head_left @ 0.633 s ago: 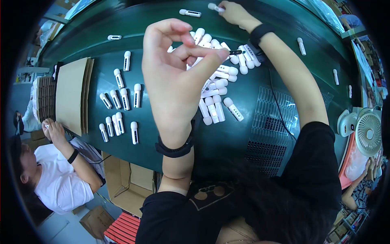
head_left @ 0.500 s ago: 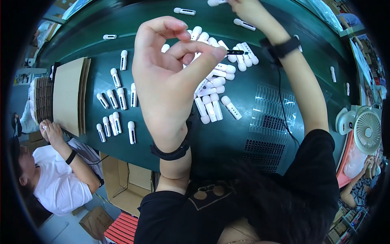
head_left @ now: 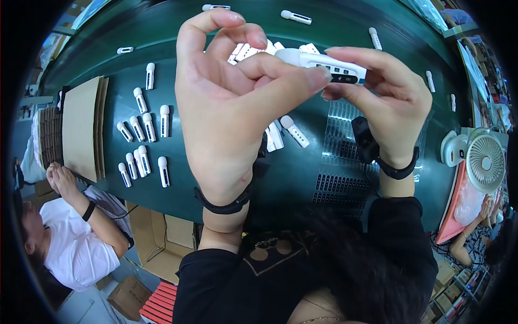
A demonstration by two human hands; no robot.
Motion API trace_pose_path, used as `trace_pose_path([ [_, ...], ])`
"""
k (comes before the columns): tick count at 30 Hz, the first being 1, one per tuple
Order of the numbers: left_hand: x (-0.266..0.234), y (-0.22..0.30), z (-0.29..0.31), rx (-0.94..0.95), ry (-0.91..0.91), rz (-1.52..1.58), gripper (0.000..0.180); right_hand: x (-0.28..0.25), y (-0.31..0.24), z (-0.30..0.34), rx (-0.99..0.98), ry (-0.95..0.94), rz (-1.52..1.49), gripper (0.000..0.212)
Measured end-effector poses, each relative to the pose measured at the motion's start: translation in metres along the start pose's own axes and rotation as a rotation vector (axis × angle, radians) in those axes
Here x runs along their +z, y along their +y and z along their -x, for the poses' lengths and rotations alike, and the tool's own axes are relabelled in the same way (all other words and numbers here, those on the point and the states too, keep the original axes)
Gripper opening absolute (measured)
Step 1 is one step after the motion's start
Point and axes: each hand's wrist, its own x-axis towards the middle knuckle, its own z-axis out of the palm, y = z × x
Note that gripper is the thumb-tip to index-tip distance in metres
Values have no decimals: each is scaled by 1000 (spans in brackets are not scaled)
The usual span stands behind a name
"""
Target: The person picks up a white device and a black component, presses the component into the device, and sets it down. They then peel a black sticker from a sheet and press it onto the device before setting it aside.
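Above the green table, my right hand (head_left: 399,100) pinches a small white microphone-shaped device (head_left: 310,59) by its handle end, round head pointing left. A black label strip (head_left: 345,79) with small marks lies along the side of the device. My left hand (head_left: 218,102) has its thumb and index finger closed at the strip's left end, against the device; the other fingers curl loosely. Whether the whole strip touches the device cannot be made out. A pile of similar white devices (head_left: 251,51) sits behind my hands, partly hidden by them.
Several white devices (head_left: 149,127) lie in loose groups on the left of the table (head_left: 189,194). Clear sheets with rows of black labels (head_left: 340,183) are at the right, near a white fan (head_left: 484,162). Cardboard sheets (head_left: 81,129) stand at the left edge, beside a seated person (head_left: 81,237).
My right hand has come back from the far side with a white device and met my left hand. The black strip, earlier held alone in my left fingertips, is now against the device.
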Motion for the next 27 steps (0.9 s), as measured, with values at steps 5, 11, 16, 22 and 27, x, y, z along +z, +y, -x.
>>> trace_pose_path([
  [5,-3,-4,0,-6,-20,16,56,-3,-6,3,-39,0,82,26],
  [11,0,-4,1,-2,1,-5,56,-3,-6,3,-130,0,158,28],
  [16,4,-5,3,81,-18,-9,54,-2,-8,3,-155,8,177,28],
  [22,30,7,-2,-153,292,-325,53,-3,-8,2,-157,0,143,28],
  [27,0,-6,1,-26,31,64,54,-3,-8,3,-102,-4,81,27],
])
